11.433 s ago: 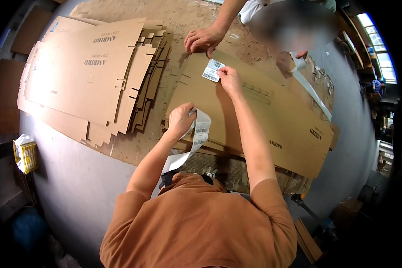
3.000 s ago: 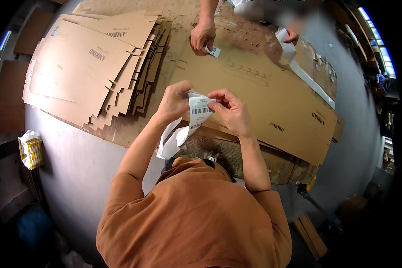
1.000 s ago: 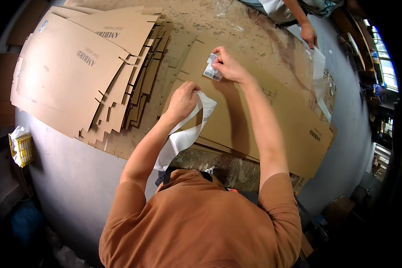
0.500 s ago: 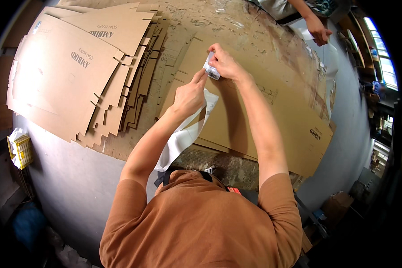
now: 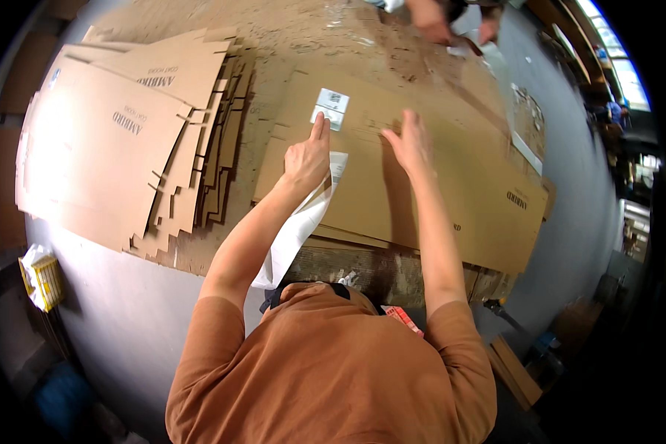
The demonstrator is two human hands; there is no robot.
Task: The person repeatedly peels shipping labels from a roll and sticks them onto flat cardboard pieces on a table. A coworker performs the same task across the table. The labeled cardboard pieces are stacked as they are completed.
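At twelve o'clock we see a white label [image 5: 331, 106] lying on a large brown cardboard sheet [image 5: 451, 185], near the sheet's upper-left end. The left hand [image 5: 307, 159] reaches up to it: its index and middle fingers are straight and close together, their tips on the label's lower part. Its other fingers are curled in, and a white label strip [image 5: 292, 237] comes out on the thumb side, gripped there, though the pinch itself is hidden from us. From the hand the strip runs down toward seven o'clock, passing over the near edge of the table [image 5: 296, 33].

Between one and two o'clock we find the right hand [image 5: 413, 144], slightly blurred, raised over the same sheet and apart from the label. Its fingers are extended and its thumb stands out to the side, so it is spread open; a long shadow falls on the sheet beneath it.

At ten o'clock we have an uneven stack of flat cardboard [image 5: 111, 140] with slotted edges. Just below nine o'clock is a yellow box of tissues [image 5: 43, 277]. Toward one o'clock, at the far side, we see a co-worker's hands [image 5: 431, 22], too blurred for us to tell how the fingers stand. At two o'clock a white strip of material [image 5: 527, 152] lies along the table's right end.
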